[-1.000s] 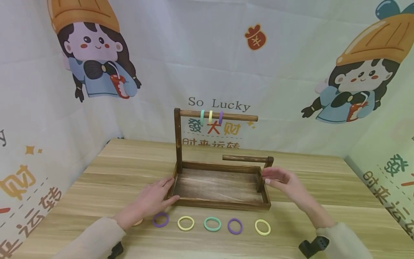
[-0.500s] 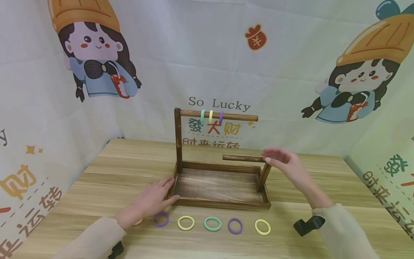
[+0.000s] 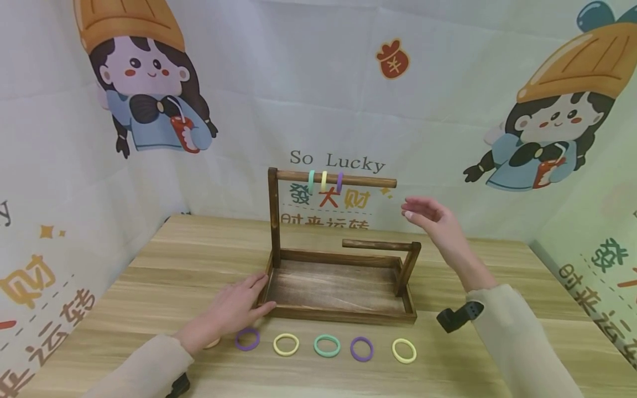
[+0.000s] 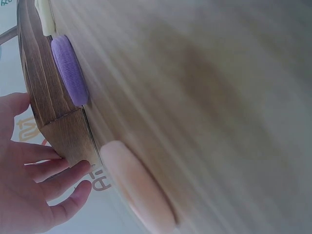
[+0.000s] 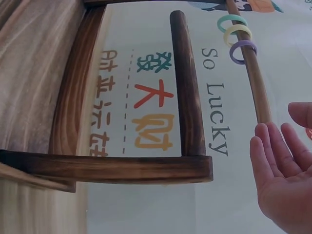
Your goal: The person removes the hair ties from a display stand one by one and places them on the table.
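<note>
A dark wooden rack has a shallow tray (image 3: 343, 313) as its base, an upper bar (image 3: 370, 180) on a tall left post and a lower bar (image 3: 373, 244) on a short right post. Near the upper bar's left half hang a green hair tie (image 3: 311, 181), a yellow one (image 3: 324, 181) and a purple one (image 3: 340, 182). My left hand (image 3: 231, 304) rests with spread fingers at the tray's front left corner, thumb on the front rim. My right hand (image 3: 438, 224), fingers loosely bent and holding nothing, is raised just below and right of the upper bar's free end.
A row of hair ties lies on the wooden table before the tray: purple (image 3: 247, 328), yellow (image 3: 286, 334), green (image 3: 327, 335), another purple (image 3: 361, 339) and another yellow (image 3: 404, 340). A peach one (image 4: 136, 187) is partly behind my left wrist. A printed cloth (image 3: 259, 110) hangs behind.
My right hand has risen from beside the short right post, past the lower bar's end, to near the upper bar's tip. The left hand and the hair ties have stayed put.
</note>
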Motion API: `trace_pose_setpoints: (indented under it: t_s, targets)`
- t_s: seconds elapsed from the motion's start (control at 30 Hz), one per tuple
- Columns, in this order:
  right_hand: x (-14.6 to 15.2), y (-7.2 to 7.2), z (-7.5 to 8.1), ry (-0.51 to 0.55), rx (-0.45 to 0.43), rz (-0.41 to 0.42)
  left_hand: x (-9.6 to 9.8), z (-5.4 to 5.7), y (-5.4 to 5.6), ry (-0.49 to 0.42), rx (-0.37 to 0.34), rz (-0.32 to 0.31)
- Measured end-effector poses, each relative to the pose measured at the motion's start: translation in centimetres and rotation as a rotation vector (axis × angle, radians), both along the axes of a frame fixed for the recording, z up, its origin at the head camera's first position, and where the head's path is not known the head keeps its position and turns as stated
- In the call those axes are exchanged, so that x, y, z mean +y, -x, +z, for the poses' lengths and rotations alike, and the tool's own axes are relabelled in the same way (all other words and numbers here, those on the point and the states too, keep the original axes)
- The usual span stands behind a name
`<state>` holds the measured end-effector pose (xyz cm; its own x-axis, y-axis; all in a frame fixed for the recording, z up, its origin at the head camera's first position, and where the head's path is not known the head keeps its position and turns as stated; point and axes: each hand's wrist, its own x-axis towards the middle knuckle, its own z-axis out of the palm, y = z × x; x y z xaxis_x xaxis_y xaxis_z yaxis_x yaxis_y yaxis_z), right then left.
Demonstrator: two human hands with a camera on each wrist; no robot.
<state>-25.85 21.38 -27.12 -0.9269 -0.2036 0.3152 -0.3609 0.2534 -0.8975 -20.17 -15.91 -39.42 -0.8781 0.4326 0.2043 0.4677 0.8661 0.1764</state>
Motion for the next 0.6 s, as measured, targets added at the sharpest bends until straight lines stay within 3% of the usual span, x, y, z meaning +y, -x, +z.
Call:
trace_pose_setpoints:
  t_s: [0.6]
  targets:
    - [-3.1, 2.6, 3.2, 0.097, 0.088, -0.091, 0.0, 0.0, -0.1, -0.009, 0.003, -0.005]
